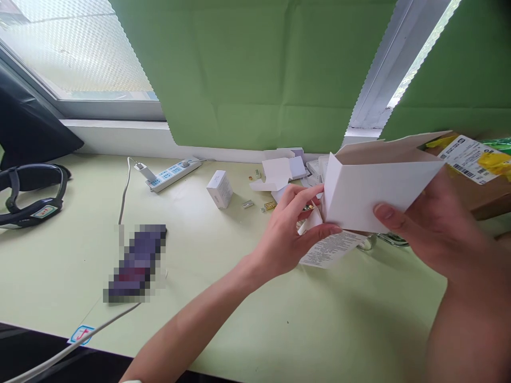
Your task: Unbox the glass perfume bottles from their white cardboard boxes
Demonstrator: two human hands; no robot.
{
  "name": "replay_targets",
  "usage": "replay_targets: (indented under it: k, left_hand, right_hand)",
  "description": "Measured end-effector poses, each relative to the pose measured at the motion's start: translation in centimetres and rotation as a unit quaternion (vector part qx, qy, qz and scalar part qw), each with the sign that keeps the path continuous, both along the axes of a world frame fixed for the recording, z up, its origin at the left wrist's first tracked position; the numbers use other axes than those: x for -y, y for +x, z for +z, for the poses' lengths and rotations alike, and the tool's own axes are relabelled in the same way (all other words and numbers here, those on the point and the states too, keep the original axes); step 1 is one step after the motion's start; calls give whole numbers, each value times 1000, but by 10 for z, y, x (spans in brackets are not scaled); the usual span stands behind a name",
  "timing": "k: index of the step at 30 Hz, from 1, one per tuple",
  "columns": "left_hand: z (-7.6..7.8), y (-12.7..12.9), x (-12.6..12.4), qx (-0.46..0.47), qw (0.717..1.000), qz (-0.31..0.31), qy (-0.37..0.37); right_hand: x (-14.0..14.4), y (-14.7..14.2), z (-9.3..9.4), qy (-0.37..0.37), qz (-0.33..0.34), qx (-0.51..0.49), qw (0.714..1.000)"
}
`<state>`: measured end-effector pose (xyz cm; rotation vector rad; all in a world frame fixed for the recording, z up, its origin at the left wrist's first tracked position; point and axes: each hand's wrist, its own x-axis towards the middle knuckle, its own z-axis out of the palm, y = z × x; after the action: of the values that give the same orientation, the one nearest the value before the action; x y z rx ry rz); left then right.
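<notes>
A large white cardboard box is held tilted above the table in both hands. My right hand grips its far right side, with the thumb on the near face; the other fingers are hidden behind it. At the left end of the box, my left hand pinches around a white flap, thumb below and fingers above. Below the box lies a printed sheet. Just behind my left hand are small metal pieces and opened white packaging.
A small white box stands left of the hands. Further left are a power strip, a charger with its cable, a pixelated phone and a black headset. A labelled brown carton stands at the right. Green blinds hang behind.
</notes>
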<state>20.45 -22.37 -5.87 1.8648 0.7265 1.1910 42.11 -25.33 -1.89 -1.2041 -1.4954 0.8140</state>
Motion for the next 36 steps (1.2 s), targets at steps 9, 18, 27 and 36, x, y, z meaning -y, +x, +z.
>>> replay_targets:
  k: [9, 18, 27, 36]
  left_hand:
    - [-3, 0, -2, 19, 1000, -9, -5]
    - [-3, 0, -2, 35, 999, -9, -35]
    - [1, 0, -1, 53, 998, -12, -41]
    - [-2, 2, -3, 77, 993, -48, -75]
  right_hand:
    - [-1, 5, 0, -26, 16, 95, 995]
    - [5, -2, 2, -48, -1, 161, 986]
    - [7, -3, -2, -68, 48, 95, 992]
    - [6, -10, 2, -37, 5, 133, 990]
